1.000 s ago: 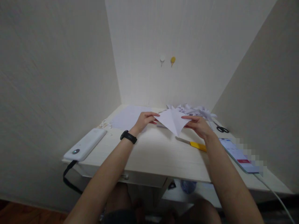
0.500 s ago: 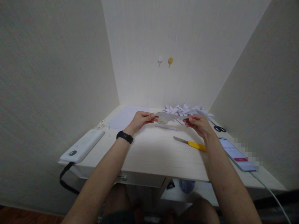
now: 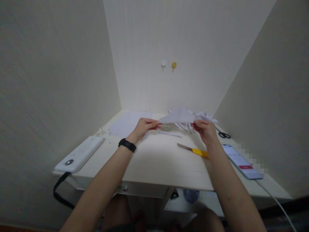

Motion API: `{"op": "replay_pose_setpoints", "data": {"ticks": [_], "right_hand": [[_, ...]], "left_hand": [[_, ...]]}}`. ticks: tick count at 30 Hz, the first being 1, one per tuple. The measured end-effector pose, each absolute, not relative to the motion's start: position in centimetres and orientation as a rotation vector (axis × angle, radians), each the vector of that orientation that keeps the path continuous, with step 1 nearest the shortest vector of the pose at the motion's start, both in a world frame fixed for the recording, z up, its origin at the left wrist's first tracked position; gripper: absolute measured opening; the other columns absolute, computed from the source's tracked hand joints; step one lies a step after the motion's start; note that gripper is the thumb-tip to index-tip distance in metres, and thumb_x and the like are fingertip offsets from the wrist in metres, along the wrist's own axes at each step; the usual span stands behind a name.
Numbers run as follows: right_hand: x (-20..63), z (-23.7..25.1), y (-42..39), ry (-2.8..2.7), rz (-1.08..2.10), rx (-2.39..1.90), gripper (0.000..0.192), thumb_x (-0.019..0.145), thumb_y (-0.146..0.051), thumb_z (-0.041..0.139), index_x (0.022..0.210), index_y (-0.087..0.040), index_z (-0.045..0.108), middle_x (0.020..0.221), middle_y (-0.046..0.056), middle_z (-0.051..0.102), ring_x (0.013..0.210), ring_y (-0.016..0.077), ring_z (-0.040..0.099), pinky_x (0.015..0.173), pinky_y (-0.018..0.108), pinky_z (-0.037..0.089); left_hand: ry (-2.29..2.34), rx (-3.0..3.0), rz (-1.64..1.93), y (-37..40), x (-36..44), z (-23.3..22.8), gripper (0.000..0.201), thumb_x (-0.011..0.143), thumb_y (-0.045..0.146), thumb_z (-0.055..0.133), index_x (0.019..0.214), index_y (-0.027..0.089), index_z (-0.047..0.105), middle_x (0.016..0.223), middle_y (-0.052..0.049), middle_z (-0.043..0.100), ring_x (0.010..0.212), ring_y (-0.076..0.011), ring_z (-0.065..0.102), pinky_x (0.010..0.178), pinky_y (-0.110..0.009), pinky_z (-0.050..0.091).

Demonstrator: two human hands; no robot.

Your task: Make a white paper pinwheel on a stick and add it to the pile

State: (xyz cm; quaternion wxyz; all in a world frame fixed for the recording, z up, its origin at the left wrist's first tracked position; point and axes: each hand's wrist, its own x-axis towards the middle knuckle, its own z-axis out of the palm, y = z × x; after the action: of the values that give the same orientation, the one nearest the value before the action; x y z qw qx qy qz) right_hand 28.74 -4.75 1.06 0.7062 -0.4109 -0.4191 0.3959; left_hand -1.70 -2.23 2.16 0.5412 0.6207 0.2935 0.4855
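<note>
1. My left hand (image 3: 144, 126) pinches the left corner of a folded triangular sheet of white paper (image 3: 180, 116), thumb and fingers closed on the thin edge; a black band (image 3: 127, 145) sits on that wrist.
2. My right hand (image 3: 204, 130) grips the paper's right corner the same way, fingers curled shut over it.
3. The paper hangs in the air between both hands, above the far part of the pale wood-grain desk (image 3: 159, 164), its flat face tilted away and its peak pointing up (smooth, with a crisp fold).
4. Behind it lies a heap of crumpled white paper scraps (image 3: 201, 116), jagged and loose.
5. A flat white sheet (image 3: 127, 123) lies at the desk's back left.
6. A knife with a yellow handle and grey metal blade (image 3: 193, 150) lies near my right forearm.
7. Black-handled scissors (image 3: 223, 134) rest at the right wall.
8. A glossy phone with a lit screen (image 3: 241, 161) lies at the right edge.
9. A white rounded plastic device (image 3: 79, 154) sits at the left corner.
</note>
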Motion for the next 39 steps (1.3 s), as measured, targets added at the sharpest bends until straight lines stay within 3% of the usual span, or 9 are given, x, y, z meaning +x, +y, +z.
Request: {"op": "replay_pose_setpoints", "data": {"ticks": [3, 9, 12, 15, 18, 22, 29, 35, 39], "right_hand": [[28.6, 1.0, -4.7, -0.909, 0.848, -0.859, 0.026, 0.047, -0.028, 0.09, 0.062, -0.019, 0.071, 0.064, 0.002, 0.072, 0.059, 0.0175, 0.069, 0.057, 0.029, 0.062], [28.0, 1.0, -5.3, -1.084, 0.961, -0.84, 0.029, 0.046, -0.032, 0.093, 0.062, -0.018, 0.072, 0.065, 0.002, 0.07, 0.06, 0.0158, 0.067, 0.064, 0.033, 0.063], [27.5, 0.8, -5.4, -1.149, 0.995, -0.872, 0.029, 0.048, -0.033, 0.093, 0.062, -0.018, 0.072, 0.065, 0.002, 0.07, 0.061, 0.0169, 0.067, 0.069, 0.037, 0.063], [26.4, 0.6, -5.3, -1.09, 0.999, -0.809, 0.034, 0.051, -0.034, 0.092, 0.077, -0.021, 0.073, 0.072, 0.0, 0.072, 0.069, 0.018, 0.069, 0.078, 0.04, 0.062], [24.1, 0.1, -5.4, -1.041, 1.07, -0.72, 0.051, 0.054, -0.032, 0.091, 0.099, -0.029, 0.068, 0.086, -0.003, 0.074, 0.081, 0.0175, 0.071, 0.087, 0.041, 0.059], [20.2, -1.0, -5.8, -1.036, 1.229, -0.727, 0.047, 0.056, -0.04, 0.089, 0.095, -0.026, 0.067, 0.101, 0.003, 0.075, 0.091, 0.0231, 0.07, 0.084, 0.042, 0.059], [19.2, -1.4, -6.0, -0.932, 1.145, -0.792, 0.043, 0.055, -0.034, 0.09, 0.091, -0.021, 0.071, 0.1, 0.006, 0.077, 0.093, 0.0271, 0.07, 0.084, 0.041, 0.058], [20.2, -0.9, -6.3, -1.025, 1.217, -0.887, 0.044, 0.052, -0.03, 0.09, 0.091, -0.021, 0.072, 0.097, 0.006, 0.077, 0.085, 0.0264, 0.07, 0.074, 0.038, 0.058], [20.0, -0.9, -6.6, -1.086, 1.26, -0.935, 0.044, 0.05, -0.03, 0.091, 0.089, -0.02, 0.073, 0.095, 0.007, 0.078, 0.084, 0.0268, 0.071, 0.073, 0.036, 0.056]], "left_hand": [[0.713, 1.582, 1.092, -2.2, -1.8, 1.9, 0.036, 0.067, 0.042, 0.084, 0.085, 0.011, 0.079, 0.086, -0.014, 0.077, 0.079, -0.0181, 0.07, 0.079, -0.031, 0.056], [0.55, 1.685, 0.732, -3.1, -1.8, 2.2, 0.045, 0.069, 0.042, 0.081, 0.104, 0.014, 0.075, 0.101, -0.013, 0.074, 0.089, -0.02, 0.068, 0.078, -0.032, 0.056], [0.56, 1.716, 0.803, -3.4, -1.3, 2.1, 0.042, 0.07, 0.046, 0.079, 0.096, 0.013, 0.077, 0.094, -0.011, 0.073, 0.081, -0.0177, 0.066, 0.072, -0.029, 0.054], [0.743, 1.701, 0.991, -3.3, -0.5, 1.3, 0.041, 0.068, 0.05, 0.079, 0.082, 0.012, 0.077, 0.074, -0.006, 0.071, 0.066, -0.0144, 0.061, 0.061, -0.025, 0.048], [0.902, 1.65, 1.157, -3.3, 0.6, 0.3, 0.041, 0.068, 0.052, 0.078, 0.076, 0.012, 0.077, 0.065, -0.003, 0.068, 0.058, -0.013, 0.058, 0.055, -0.023, 0.043], [0.892, 1.689, 1.197, -4.0, 2.0, -0.6, 0.039, 0.068, 0.048, 0.079, 0.082, 0.012, 0.079, 0.071, -0.003, 0.071, 0.064, -0.0157, 0.063, 0.06, -0.024, 0.047], [0.835, 1.594, 1.259, -4.7, 3.0, -0.5, 0.039, 0.064, 0.041, 0.084, 0.09, 0.013, 0.078, 0.093, -0.01, 0.077, 0.085, -0.0227, 0.071, 0.078, -0.033, 0.056], [0.77, 1.37, 1.415, -4.2, 2.6, 0.3, 0.062, 0.064, 0.038, 0.085, 0.118, 0.012, 0.068, 0.096, -0.012, 0.077, 0.08, -0.0205, 0.071, 0.073, -0.034, 0.06], [0.861, 1.41, 1.423, -4.1, 2.5, 0.3, 0.039, 0.066, 0.035, 0.084, 0.097, 0.012, 0.076, 0.086, -0.01, 0.077, 0.078, -0.0204, 0.071, 0.073, -0.033, 0.061]]}}
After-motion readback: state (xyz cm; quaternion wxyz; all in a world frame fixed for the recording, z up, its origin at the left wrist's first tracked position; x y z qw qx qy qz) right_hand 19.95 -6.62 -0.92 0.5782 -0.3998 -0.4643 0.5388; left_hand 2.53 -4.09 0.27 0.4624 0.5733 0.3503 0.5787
